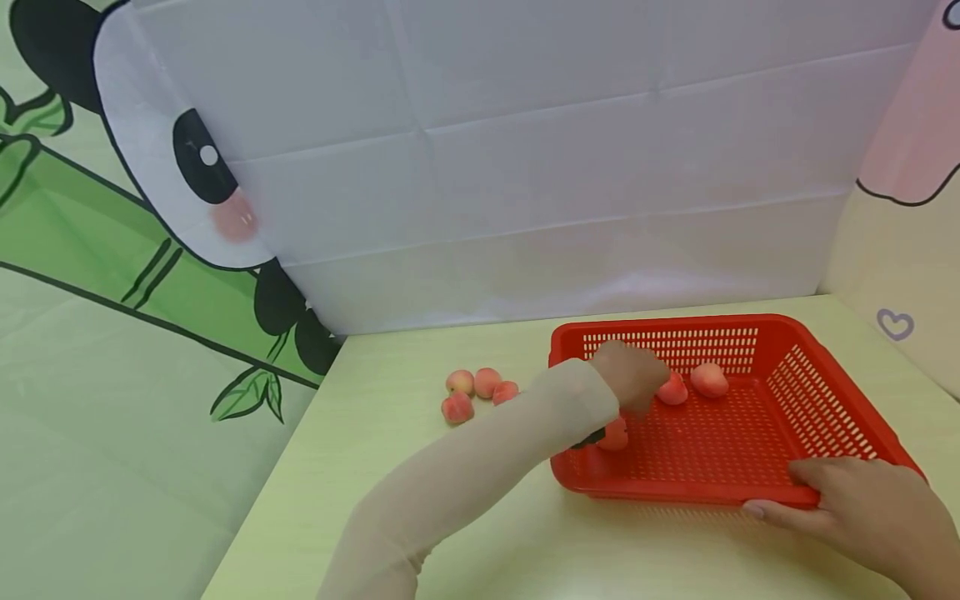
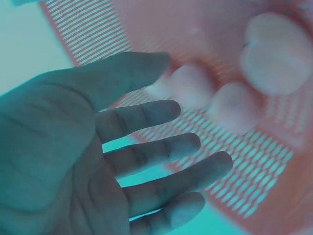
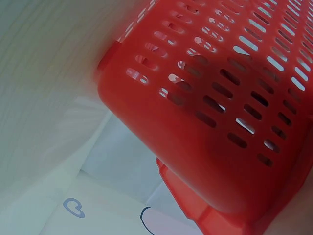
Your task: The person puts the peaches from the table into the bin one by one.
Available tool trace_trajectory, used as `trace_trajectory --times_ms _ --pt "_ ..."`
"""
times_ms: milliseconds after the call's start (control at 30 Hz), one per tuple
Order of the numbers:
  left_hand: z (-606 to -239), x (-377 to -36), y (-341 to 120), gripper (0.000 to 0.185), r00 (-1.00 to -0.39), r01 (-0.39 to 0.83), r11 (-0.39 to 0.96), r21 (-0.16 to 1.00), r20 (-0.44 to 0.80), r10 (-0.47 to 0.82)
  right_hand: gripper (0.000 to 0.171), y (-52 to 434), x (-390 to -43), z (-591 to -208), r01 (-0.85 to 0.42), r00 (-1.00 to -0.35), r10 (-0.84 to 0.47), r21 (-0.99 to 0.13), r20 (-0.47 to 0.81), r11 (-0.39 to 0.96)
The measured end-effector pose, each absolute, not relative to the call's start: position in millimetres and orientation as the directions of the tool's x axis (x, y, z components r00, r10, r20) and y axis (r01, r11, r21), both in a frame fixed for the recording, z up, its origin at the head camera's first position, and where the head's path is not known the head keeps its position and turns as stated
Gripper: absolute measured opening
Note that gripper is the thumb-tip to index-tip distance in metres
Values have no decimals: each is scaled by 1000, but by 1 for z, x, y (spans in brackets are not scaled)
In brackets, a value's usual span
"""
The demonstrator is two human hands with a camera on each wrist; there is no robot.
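Observation:
A red plastic basket [image 1: 750,492] with slotted walls holds several peaches, among them one peach [image 1: 709,380] by the far wall and another [image 1: 613,434] at the left end. My left hand [image 1: 628,375] is inside the basket, beside a peach [image 1: 672,389]. In the left wrist view its fingers [image 2: 151,152] are spread and fairly straight, and no peach lies in the palm; blurred peaches [image 2: 237,107] sit beyond the fingertips. My right hand [image 1: 877,508] grips the basket's near right rim, thumb outside and fingers over the edge. The right wrist view shows the basket's outer wall [image 3: 161,117].
Several more peaches [image 1: 458,408] lie together on the pale table [image 1: 390,383], left of the basket and partly behind my left sleeve [image 1: 480,458]. A cloth backdrop [image 1: 525,167] with a printed panda stands along the table's far edge.

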State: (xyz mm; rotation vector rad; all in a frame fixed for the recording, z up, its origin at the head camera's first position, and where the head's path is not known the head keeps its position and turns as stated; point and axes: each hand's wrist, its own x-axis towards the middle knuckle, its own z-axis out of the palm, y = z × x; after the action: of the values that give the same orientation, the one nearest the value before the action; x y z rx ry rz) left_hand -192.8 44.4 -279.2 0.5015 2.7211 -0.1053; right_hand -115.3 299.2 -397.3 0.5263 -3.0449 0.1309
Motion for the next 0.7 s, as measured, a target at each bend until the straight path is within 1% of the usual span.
trace_trajectory --times_ms 33,67,133,233,333,433,500,567,700 --pt "-274 -195 44 8 -844 487 864 -130 -325 426 66 299 -116 -398 -337 -941 -334 -73 59 939" --pt "-269 -198 43 5 -828 539 819 -197 -303 472 66 300 -116 -398 -338 -941 -334 -73 62 938" --pt "-257 -200 39 7 -812 582 765 -276 -238 532 64 300 -115 -398 -341 -939 -336 -75 68 937" --pt "-239 -198 27 17 -799 591 732 -338 -123 589 64 300 -115 -399 -345 -938 -339 -74 78 936" --pt "-223 -196 11 26 -778 586 722 -366 -7 628 65 300 -116 -399 -344 -938 -339 -73 76 936" --pt "-213 -194 -7 29 -759 575 734 -362 98 644 67 300 -116 -398 -345 -937 -339 -71 79 936" --pt "-209 -192 -17 30 -754 567 748 -347 147 640 67 300 -116 -398 -345 -937 -339 -69 83 936" --pt "-206 -191 -26 33 -760 556 767 -320 176 625 66 300 -116 -398 -345 -936 -339 -68 92 936" --pt "-205 -192 -42 39 -781 538 799 -268 200 592 70 300 -116 -397 -334 -941 -330 -63 73 940"
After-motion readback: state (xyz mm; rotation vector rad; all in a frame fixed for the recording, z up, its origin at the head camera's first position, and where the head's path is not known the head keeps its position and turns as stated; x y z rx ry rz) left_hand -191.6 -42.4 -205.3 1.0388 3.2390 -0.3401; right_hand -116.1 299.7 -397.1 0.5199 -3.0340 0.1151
